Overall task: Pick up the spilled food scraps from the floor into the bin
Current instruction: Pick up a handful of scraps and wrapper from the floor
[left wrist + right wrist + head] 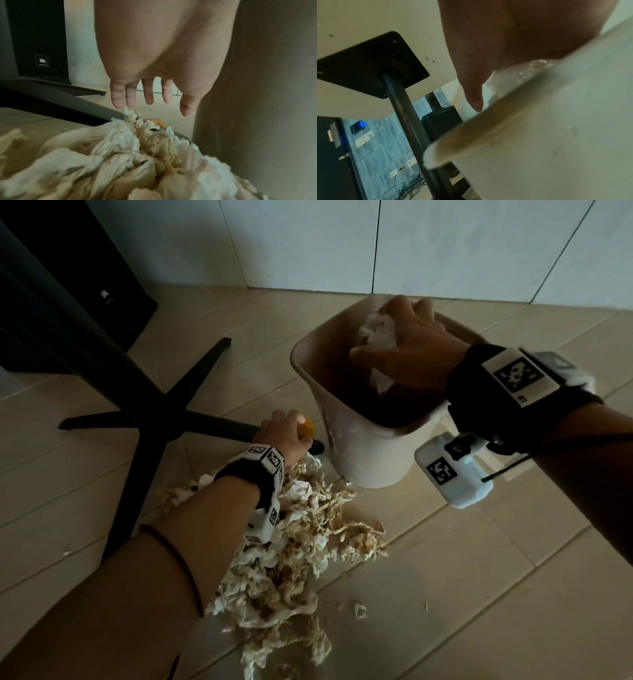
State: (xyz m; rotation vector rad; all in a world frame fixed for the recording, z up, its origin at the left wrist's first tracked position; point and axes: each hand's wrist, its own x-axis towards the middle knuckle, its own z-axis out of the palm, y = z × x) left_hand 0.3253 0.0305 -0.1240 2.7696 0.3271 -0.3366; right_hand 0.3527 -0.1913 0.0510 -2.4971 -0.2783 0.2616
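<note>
The right hand (407,347), its grip curled round a wad of white tissue (378,332), hangs over the bin (370,453). The left hand (154,65), fingers (131,100) straight and holding nothing, hovers over the scraps (294,556) heaped on the floor (479,594) left of the bin.

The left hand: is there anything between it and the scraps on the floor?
Nothing visible blocks it. The left hand hangs with straight fingers just above the far end of the scraps, beside the bin. The table leg lies under that end of the pile, so some scraps rest on it.
</note>
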